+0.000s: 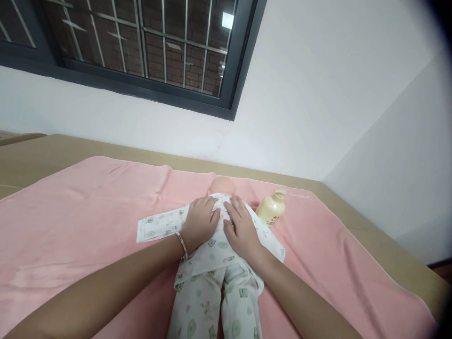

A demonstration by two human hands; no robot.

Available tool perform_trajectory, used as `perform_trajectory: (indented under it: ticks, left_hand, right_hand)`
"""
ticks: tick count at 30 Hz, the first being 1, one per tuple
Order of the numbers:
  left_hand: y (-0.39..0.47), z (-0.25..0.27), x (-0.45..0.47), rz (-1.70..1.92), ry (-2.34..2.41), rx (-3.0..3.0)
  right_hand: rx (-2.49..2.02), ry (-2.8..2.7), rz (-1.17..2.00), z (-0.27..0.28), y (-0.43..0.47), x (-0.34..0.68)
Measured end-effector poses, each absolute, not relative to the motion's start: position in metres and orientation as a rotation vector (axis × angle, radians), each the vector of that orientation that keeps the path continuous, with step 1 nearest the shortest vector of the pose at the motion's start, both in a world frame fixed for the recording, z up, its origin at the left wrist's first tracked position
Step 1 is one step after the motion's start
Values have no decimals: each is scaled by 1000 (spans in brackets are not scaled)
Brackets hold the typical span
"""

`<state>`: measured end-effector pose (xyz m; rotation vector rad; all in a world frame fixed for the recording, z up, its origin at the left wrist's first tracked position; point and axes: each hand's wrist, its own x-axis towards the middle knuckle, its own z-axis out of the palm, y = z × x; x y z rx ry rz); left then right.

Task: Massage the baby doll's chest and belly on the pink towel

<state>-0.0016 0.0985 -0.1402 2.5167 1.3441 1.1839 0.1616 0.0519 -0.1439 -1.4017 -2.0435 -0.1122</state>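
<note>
A baby doll point(223, 185) with a bare, smooth head lies stretched out, its head pointing away from me. It wears a white long-sleeved top point(215, 252) and matching trousers point(197, 306), both printed with small green and pink figures. My left hand point(200, 221), with a bracelet at the wrist, rests flat on the left side of the doll's upper body. On the right side lies my right hand point(243, 230), palm down with fingers stretched out. One sleeve extends to the left; the other slants down to the right. Whether the doll faces up or down, I cannot tell.
Beneath the doll a pink cloth point(88, 226) covers much of a tan surface point(81, 147). A cream-coloured pump bottle point(271, 208) stands just right of the doll's shoulder. Behind are a white wall point(282, 117) and a dark-framed window point(141, 84) with metal bars.
</note>
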Motion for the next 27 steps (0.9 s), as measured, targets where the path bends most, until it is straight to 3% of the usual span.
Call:
perform_trajectory:
  ticks: [17, 27]
  left_hand:
    - [94, -138, -2, 1091, 1648, 2654]
    - [79, -110, 4, 877, 1851, 2685]
  right_hand:
    - [-1450, -2103, -130, -139, 51, 155]
    - [-1750, -2128, -121, -89, 24, 163]
